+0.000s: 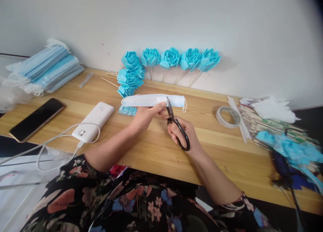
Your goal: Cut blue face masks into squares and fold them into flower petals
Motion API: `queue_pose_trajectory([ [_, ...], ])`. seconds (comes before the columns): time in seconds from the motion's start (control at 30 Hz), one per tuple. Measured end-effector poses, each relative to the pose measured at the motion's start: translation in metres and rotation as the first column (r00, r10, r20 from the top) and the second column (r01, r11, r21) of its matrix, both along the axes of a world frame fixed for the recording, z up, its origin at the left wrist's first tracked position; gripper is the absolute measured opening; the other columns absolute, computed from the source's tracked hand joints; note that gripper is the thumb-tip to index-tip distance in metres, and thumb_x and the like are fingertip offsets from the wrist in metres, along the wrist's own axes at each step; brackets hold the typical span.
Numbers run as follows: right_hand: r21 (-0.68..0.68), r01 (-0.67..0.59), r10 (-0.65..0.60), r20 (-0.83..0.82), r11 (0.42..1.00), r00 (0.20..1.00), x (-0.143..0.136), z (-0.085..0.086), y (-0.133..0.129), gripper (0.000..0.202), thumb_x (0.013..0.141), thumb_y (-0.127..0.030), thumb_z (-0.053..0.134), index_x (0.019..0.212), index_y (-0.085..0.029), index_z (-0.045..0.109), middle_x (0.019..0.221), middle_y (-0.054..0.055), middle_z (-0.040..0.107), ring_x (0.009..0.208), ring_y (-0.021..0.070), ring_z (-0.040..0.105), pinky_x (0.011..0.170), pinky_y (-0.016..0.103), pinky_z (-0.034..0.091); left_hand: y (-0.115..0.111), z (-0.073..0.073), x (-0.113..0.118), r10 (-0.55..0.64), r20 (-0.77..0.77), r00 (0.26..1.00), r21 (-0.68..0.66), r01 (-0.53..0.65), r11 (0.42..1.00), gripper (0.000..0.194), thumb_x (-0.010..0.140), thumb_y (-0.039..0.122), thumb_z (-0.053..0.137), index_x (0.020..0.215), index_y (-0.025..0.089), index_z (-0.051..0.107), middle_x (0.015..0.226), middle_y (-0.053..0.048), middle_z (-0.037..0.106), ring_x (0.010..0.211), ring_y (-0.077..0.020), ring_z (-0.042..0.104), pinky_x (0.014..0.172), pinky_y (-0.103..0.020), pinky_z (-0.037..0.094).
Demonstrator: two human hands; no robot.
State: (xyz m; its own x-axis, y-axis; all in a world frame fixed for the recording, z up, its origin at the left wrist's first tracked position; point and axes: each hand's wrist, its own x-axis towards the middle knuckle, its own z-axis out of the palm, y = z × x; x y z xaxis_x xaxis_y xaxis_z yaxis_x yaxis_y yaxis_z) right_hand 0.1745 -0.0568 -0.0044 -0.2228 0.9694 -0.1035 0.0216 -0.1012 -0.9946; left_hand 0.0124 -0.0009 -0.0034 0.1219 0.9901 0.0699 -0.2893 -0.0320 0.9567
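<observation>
A pale blue-white face mask with ear loops is stretched out flat above the table, pinched along its lower edge by my left hand. My right hand is wrapped round the black-handled scissors. The blades point up and lie across the mask, just right of my left thumb. Whether they are cutting into it cannot be made out. Below the mask lies a small stack of folded blue pieces, partly hidden by the mask and my left hand.
Blue fabric flowers on sticks lean on the wall, with more lying at left. A mask stack, phone and cabled power bank are at left. Tape, sticks and blue scraps lie right.
</observation>
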Motion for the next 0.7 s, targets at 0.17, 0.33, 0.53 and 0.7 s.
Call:
queue_pose_trajectory([
  [0.17,-0.044,-0.046,0.04,-0.125,0.998,0.991,-0.0013,0.0,-0.0008,0.061,0.08,-0.068,0.068,0.11,-0.015,0.065,0.065,-0.005,0.05,0.045,0.0048,0.037,0.039,0.021,0.027,-0.0001,0.0011,0.0018,-0.098,0.17,0.981,-0.066,0.11,0.992,0.03,0.079,0.037,0.077,0.066,0.014,0.064,0.066,-0.002,0.06,0.065,-0.0131,0.056,0.07,-0.029,0.049],
  [0.33,-0.05,-0.045,0.036,-0.167,0.998,0.985,-0.0028,0.0016,-0.0016,0.057,0.079,-0.069,0.069,0.098,-0.016,0.064,0.064,-0.005,0.049,0.045,0.0045,0.036,0.038,0.02,0.027,-0.0003,0.0027,0.0061,-0.119,0.305,0.945,-0.126,0.163,0.979,0.027,0.076,0.034,0.08,0.068,0.013,0.064,0.065,-0.001,0.06,0.063,-0.0122,0.056,0.063,-0.027,0.048],
  [0.53,-0.033,-0.013,0.009,-0.136,0.999,0.991,-0.0047,0.0045,-0.0023,0.053,0.08,-0.066,0.07,0.096,-0.016,0.063,0.062,-0.006,0.047,0.042,0.0034,0.037,0.038,0.019,0.027,0.0004,0.0041,0.0066,-0.129,0.31,0.942,-0.174,0.189,0.966,0.025,0.077,0.032,0.078,0.068,0.013,0.063,0.064,-0.001,0.06,0.062,-0.0116,0.057,0.063,-0.027,0.048],
  [0.7,-0.017,-0.002,0.0,-0.122,1.0,0.993,-0.0055,0.0002,-0.0021,0.051,0.081,-0.067,0.068,0.076,-0.017,0.057,0.058,-0.006,0.045,0.04,0.0033,0.036,0.037,0.019,0.027,0.0008,0.0024,0.0071,-0.154,0.361,0.92,-0.164,0.225,0.96,0.025,0.076,0.031,0.078,0.069,0.012,0.063,0.064,-0.001,0.059,0.061,-0.011,0.056,0.062,-0.026,0.047],
])
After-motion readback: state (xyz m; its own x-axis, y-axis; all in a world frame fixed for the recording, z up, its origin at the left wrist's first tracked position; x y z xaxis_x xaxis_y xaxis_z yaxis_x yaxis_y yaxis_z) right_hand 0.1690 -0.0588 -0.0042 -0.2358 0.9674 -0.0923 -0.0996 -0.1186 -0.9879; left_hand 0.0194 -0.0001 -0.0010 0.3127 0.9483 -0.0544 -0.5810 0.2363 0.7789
